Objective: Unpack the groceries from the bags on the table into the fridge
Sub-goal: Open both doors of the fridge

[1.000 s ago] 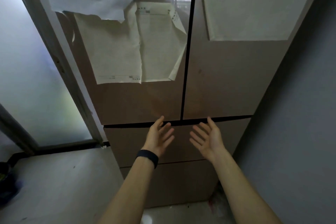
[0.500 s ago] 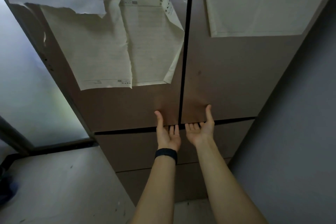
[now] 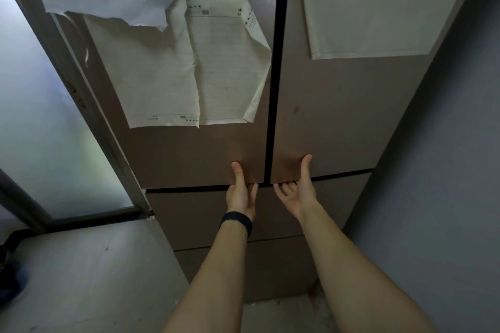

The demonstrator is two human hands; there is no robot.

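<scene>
The brown fridge stands right in front of me, both upper doors closed. My left hand (image 3: 241, 194), with a black wristband, has its fingers hooked under the bottom edge of the left fridge door (image 3: 189, 154) and its thumb pressed on the door's face. My right hand (image 3: 299, 192) holds the bottom edge of the right fridge door (image 3: 338, 116) the same way. The hands sit on either side of the dark gap between the doors. No bags or groceries are in view.
Two closed drawers (image 3: 194, 213) lie below the doors. Sheets of paper (image 3: 173, 76) hang on both doors. A grey wall (image 3: 433, 197) stands close on the right, a frosted glass door (image 3: 40, 130) on the left. A dark object (image 3: 8, 278) sits at the floor's left edge.
Both hands rose from in front of the upper drawer, open and apart, to the bottom edges of the two upper doors and closed on them. The doors have stayed closed.
</scene>
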